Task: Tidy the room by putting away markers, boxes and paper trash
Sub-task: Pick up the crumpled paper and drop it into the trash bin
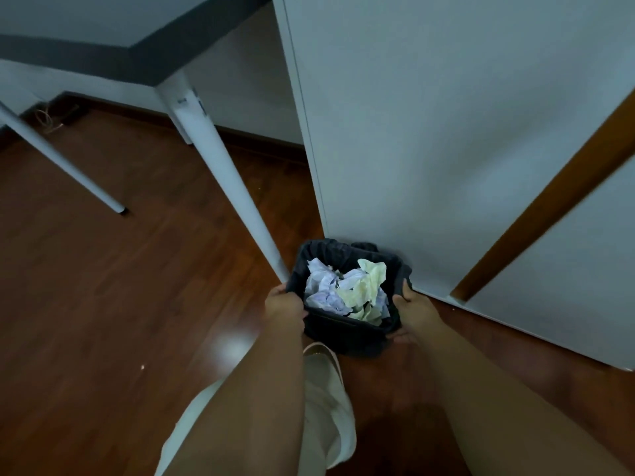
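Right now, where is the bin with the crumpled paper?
In the head view the black bin sits low and centre, held between the left hand and right hand, beside the white table leg.

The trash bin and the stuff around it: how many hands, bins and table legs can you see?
Hands: 2, the left hand and right hand, each gripping a side of the bin
Trash bins: 1, the black trash bin, with crumpled paper inside
Table legs: 2, the near table leg and far table leg
Total: 5
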The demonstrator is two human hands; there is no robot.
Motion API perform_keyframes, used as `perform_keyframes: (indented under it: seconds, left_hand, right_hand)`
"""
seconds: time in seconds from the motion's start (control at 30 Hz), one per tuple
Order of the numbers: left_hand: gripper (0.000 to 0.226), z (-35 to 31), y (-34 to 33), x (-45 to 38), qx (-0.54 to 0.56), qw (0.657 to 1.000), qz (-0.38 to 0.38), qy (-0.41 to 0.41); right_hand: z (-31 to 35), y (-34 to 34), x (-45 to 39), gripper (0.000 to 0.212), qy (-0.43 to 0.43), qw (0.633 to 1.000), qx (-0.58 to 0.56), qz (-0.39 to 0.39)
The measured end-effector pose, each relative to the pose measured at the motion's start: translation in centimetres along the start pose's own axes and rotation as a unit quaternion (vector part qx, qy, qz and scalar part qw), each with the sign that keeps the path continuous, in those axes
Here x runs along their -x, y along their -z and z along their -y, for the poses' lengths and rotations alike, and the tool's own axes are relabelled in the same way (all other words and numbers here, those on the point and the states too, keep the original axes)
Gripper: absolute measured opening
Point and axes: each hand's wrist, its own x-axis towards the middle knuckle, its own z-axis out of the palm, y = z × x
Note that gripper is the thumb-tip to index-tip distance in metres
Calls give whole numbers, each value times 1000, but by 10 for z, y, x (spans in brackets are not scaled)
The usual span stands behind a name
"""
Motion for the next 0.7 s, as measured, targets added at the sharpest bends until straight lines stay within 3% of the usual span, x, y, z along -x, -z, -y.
perform_keyframes:
  seconds: [0.13, 0.47, 0.7]
  left_hand:
    - [39, -27, 3, -16, -5, 1000, 15, -22]
    - [35, -67, 11, -72, 51, 998, 14, -31]
    - [25, -70, 5, -77, 81, 997, 11, -15]
  right_hand:
    - [19, -25, -11, 43, -4, 1000, -30, -7]
    - [58, -76, -37, 40, 20, 998, -66, 2]
    - [57, -82, -38, 54, 30, 998, -60, -22]
